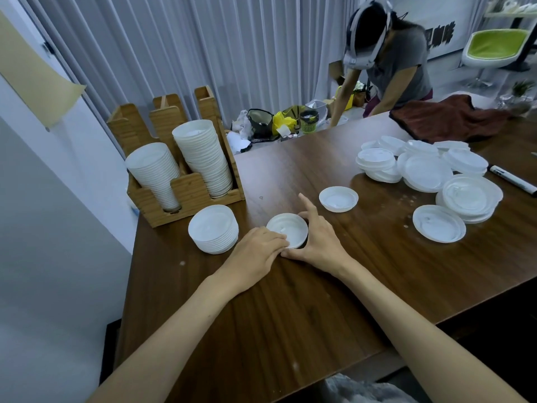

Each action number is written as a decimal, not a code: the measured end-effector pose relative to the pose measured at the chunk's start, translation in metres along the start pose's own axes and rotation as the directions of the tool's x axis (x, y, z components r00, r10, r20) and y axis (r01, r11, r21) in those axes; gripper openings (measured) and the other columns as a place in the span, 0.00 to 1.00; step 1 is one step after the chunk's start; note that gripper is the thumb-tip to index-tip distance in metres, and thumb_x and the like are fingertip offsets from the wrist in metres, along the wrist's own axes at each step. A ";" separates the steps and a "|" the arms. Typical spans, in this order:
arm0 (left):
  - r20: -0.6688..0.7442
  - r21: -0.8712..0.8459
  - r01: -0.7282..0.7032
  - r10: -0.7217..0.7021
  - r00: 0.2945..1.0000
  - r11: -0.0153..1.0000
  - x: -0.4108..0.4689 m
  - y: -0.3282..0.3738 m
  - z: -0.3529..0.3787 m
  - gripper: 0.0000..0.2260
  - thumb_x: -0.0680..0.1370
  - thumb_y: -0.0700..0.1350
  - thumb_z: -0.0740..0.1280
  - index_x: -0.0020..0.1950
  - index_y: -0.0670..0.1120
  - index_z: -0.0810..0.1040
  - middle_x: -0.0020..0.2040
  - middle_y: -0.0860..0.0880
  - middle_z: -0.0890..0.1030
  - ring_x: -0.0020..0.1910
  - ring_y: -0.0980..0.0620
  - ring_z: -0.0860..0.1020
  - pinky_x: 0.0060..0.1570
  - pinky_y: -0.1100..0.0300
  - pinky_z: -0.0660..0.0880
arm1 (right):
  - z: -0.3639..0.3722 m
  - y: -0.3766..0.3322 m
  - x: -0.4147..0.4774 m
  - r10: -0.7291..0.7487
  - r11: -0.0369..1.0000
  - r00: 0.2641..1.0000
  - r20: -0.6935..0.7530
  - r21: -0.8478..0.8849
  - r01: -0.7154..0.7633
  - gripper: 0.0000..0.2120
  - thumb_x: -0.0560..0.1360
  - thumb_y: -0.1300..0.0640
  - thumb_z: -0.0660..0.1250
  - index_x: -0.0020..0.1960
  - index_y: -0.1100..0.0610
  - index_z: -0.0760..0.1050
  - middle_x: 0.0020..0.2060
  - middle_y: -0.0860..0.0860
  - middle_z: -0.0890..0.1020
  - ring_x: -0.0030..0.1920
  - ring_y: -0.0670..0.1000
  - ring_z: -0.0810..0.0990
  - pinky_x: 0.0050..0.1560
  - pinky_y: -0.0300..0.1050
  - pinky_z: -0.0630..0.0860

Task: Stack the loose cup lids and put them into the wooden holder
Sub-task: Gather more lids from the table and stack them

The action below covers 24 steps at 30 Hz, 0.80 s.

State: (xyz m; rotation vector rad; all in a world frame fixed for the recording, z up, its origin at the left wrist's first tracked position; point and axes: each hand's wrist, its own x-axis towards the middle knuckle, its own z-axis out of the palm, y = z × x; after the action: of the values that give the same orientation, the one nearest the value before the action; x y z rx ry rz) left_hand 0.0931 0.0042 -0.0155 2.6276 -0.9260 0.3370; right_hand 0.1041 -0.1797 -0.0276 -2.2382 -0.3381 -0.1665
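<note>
A white cup lid (286,228) lies on the dark wooden table (290,301) between my hands. My left hand (255,254) touches its near left edge with fingers laid on it. My right hand (316,237) cups its right side, thumb at the near rim and index finger raised. A short stack of lids (213,229) stands to the left. One loose lid (338,198) lies further back. A pile of loose lids (430,173) covers the right of the table. The wooden holder (191,190) at the back left carries two tall lid stacks (203,155).
A black-and-white marker (513,179) lies at the right edge near the pile. A dark red cloth (444,119) sits at the far right. Another person (386,59) with a headset leans over the table's far side. Bags and a small basket sit on the floor behind.
</note>
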 end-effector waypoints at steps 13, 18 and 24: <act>-0.233 -0.184 0.080 -0.122 0.965 0.980 -0.004 0.007 -0.010 0.14 0.79 0.37 0.62 0.64 0.43 0.76 0.60 0.48 0.77 0.60 0.60 0.70 0.61 0.72 0.65 | -0.037 0.015 0.006 -0.011 0.960 0.908 -0.420 -0.257 -0.107 0.14 0.72 0.61 0.67 0.57 0.59 0.80 0.63 0.56 0.75 0.67 0.59 0.69 0.72 0.50 0.49; -0.281 -0.101 0.155 -0.177 0.943 0.983 -0.001 0.002 -0.019 0.15 0.80 0.35 0.61 0.65 0.43 0.76 0.62 0.49 0.77 0.63 0.57 0.69 0.62 0.74 0.61 | -0.048 0.039 0.014 0.153 0.814 0.922 -0.355 -0.485 -0.321 0.12 0.74 0.65 0.65 0.56 0.60 0.79 0.62 0.57 0.75 0.66 0.57 0.68 0.75 0.55 0.44; -0.225 -0.403 0.263 -0.373 0.900 0.877 0.013 0.019 -0.024 0.13 0.81 0.43 0.61 0.64 0.46 0.76 0.60 0.51 0.78 0.58 0.60 0.72 0.57 0.75 0.67 | -0.038 0.020 0.016 -0.147 0.936 0.853 -0.501 -0.349 -0.044 0.06 0.68 0.68 0.74 0.43 0.62 0.81 0.44 0.55 0.80 0.49 0.57 0.77 0.60 0.53 0.69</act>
State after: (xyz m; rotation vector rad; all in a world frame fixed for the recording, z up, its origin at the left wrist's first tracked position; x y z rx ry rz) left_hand 0.0885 -0.0083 0.0150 2.2511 -0.3920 0.4142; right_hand 0.1251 -0.2179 -0.0141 -2.4137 -0.0709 -0.9125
